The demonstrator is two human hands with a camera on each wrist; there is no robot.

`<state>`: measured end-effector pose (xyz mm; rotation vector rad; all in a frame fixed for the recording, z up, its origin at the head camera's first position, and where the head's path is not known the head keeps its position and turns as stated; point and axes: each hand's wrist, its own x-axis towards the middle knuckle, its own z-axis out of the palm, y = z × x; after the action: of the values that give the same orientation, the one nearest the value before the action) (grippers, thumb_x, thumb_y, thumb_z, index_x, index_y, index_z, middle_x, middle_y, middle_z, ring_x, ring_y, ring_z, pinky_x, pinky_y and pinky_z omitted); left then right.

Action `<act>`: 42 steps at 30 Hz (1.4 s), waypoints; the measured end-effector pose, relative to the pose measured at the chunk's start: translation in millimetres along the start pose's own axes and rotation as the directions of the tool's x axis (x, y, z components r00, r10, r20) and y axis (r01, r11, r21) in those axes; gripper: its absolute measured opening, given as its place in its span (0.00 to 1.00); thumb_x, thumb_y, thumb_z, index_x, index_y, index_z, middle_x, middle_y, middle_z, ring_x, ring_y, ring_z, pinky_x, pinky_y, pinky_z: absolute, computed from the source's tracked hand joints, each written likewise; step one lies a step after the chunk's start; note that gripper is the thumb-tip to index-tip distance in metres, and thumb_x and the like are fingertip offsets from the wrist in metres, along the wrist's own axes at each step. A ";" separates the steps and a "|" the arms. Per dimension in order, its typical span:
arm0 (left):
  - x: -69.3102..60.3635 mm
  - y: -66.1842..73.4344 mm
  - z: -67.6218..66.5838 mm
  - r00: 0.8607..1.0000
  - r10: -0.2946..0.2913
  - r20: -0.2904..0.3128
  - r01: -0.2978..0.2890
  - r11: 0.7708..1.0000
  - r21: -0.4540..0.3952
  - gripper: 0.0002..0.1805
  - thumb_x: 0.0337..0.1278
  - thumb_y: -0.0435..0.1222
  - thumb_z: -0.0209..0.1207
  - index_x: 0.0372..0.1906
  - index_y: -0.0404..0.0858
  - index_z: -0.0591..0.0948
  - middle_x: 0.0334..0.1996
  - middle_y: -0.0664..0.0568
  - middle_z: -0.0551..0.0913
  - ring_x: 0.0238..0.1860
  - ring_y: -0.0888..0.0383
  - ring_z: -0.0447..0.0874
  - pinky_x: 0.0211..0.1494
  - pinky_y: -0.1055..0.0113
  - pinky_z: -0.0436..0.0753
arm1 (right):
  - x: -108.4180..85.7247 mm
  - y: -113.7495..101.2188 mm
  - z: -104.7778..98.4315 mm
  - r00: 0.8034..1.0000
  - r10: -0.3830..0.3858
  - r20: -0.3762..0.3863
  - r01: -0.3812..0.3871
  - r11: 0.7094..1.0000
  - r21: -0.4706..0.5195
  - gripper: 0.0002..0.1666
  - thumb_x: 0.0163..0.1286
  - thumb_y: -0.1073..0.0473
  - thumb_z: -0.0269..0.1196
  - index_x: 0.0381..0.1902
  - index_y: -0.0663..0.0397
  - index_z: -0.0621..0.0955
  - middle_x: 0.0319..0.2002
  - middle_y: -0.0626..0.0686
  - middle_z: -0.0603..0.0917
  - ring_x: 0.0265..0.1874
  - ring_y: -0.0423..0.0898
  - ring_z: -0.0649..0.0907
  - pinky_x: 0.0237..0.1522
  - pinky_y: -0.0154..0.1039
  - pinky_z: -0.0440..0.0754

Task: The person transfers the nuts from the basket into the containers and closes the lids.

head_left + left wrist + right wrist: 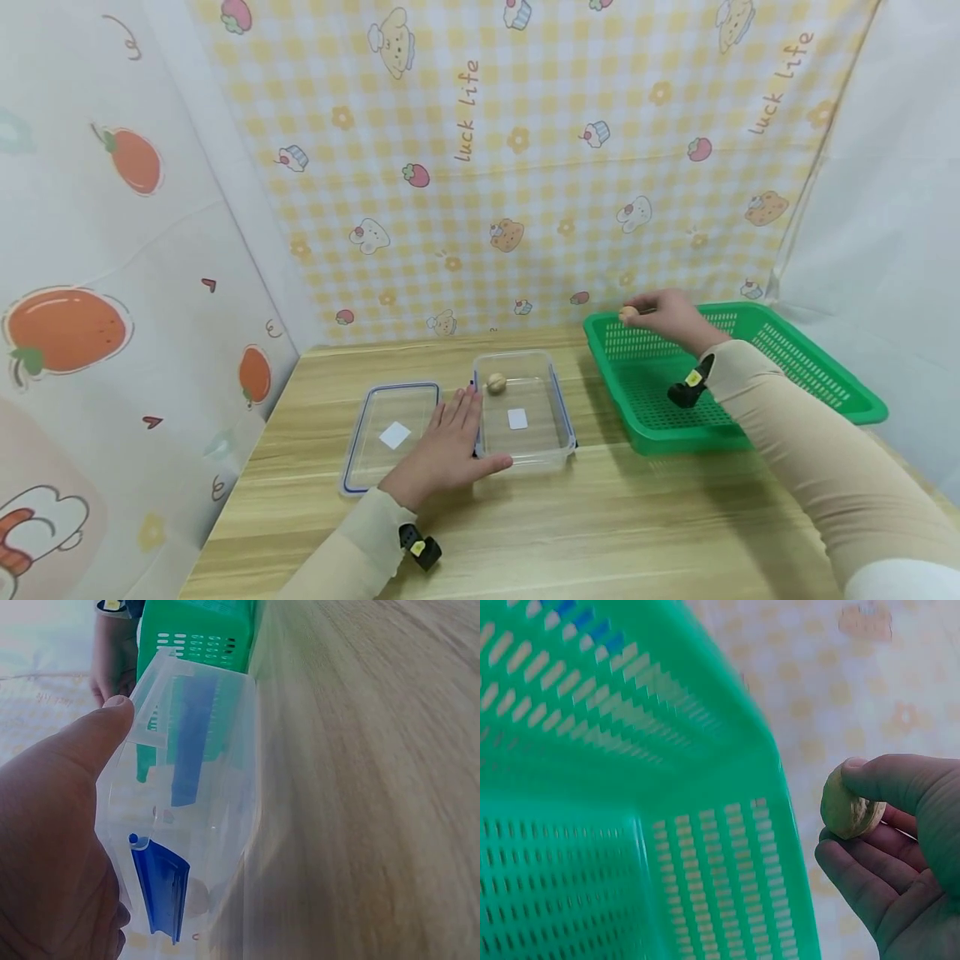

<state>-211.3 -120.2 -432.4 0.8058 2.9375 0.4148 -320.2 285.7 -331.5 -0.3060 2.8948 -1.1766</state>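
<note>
Right hand pinches walnut between thumb and fingers, near far-left corner of green basket. Left hand: fingers straight, thumb spread, laid against left side of clear container. Second walnut inside, toward far-left corner. Blue-rimmed lid flat on wooden table, left of container.

2 walnuts, 1 box mid-frame, 1 lid left of center, 1 basket on the right, 2 hands, 2 labels, and 2 wrist cams I think, kinda small to tell.
</note>
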 end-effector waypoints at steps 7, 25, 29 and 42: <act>-1.2 2.0 -1.6 1.000 -0.012 0.008 0.012 1.000 0.003 0.62 0.61 0.73 0.46 0.81 0.33 0.42 0.82 0.42 0.38 0.81 0.46 0.33 0.80 0.44 0.40 | 1.4 -21.7 16.4 0.999 -0.023 0.026 0.022 0.999 0.046 0.32 0.73 0.48 0.65 0.68 0.59 0.76 0.62 0.64 0.79 0.62 0.62 0.78 0.58 0.60 0.78; 0.6 2.4 -2.9 1.000 -0.015 0.019 0.016 1.000 -0.002 0.62 0.60 0.74 0.46 0.81 0.33 0.42 0.82 0.41 0.38 0.81 0.46 0.32 0.79 0.44 0.40 | -0.7 -65.7 66.2 0.994 -0.100 0.032 0.094 0.986 0.140 0.26 0.73 0.58 0.66 0.65 0.62 0.78 0.61 0.64 0.81 0.58 0.60 0.82 0.55 0.54 0.82; 0.4 1.8 -3.2 1.000 -0.019 0.019 0.019 1.000 0.003 0.63 0.58 0.76 0.45 0.81 0.34 0.42 0.82 0.42 0.38 0.81 0.46 0.32 0.79 0.44 0.40 | -0.9 -79.2 82.5 0.993 -0.114 0.039 0.108 0.984 0.143 0.26 0.72 0.59 0.65 0.65 0.63 0.78 0.59 0.64 0.82 0.58 0.60 0.82 0.54 0.52 0.83; 0.6 1.0 -6.0 1.000 -0.001 0.027 0.001 1.000 0.007 0.62 0.61 0.74 0.46 0.81 0.31 0.43 0.81 0.40 0.39 0.81 0.44 0.34 0.79 0.42 0.42 | -2.9 -120.3 136.0 0.998 -0.058 0.015 0.052 0.964 0.263 0.23 0.69 0.61 0.68 0.60 0.62 0.82 0.55 0.60 0.85 0.55 0.56 0.83 0.53 0.48 0.84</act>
<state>-212.1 -120.4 -426.3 0.8041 2.9159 0.3903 -285.6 108.0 -346.3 -0.3928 2.6818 -1.5321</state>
